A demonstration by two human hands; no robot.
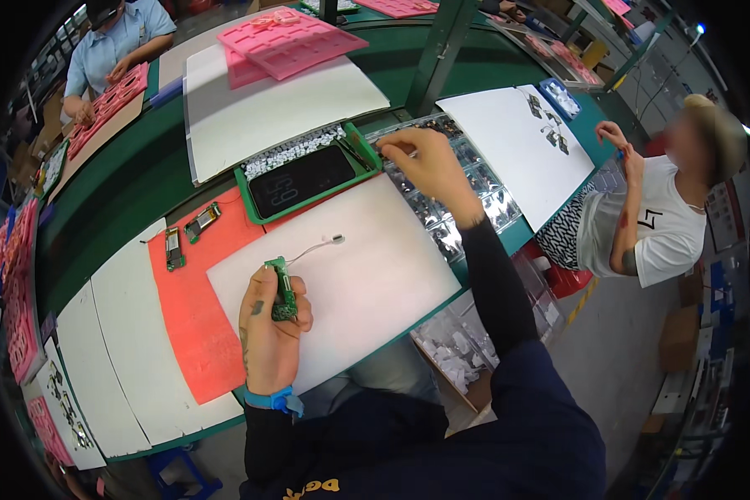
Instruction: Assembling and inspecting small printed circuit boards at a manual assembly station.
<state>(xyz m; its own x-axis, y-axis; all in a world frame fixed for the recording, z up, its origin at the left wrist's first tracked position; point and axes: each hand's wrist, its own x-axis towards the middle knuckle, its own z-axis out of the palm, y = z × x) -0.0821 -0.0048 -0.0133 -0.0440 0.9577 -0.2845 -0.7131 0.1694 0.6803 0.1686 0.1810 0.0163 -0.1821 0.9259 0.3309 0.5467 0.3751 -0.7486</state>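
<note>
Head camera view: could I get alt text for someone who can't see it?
The camera wearer's left grip holds a small green circuit board, its wire trailing over a white mat, while the right grip hovers near a divided parts tray. Beyond, a green bin holds a dark-screened device; co-workers are nearby.

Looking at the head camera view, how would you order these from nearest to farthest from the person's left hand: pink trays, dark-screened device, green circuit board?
1. Green circuit board: held in the left hand.
2. Dark-screened device: beyond the hand, in a green tray.
3. Pink trays: farthest, near the view's top edge.
</note>
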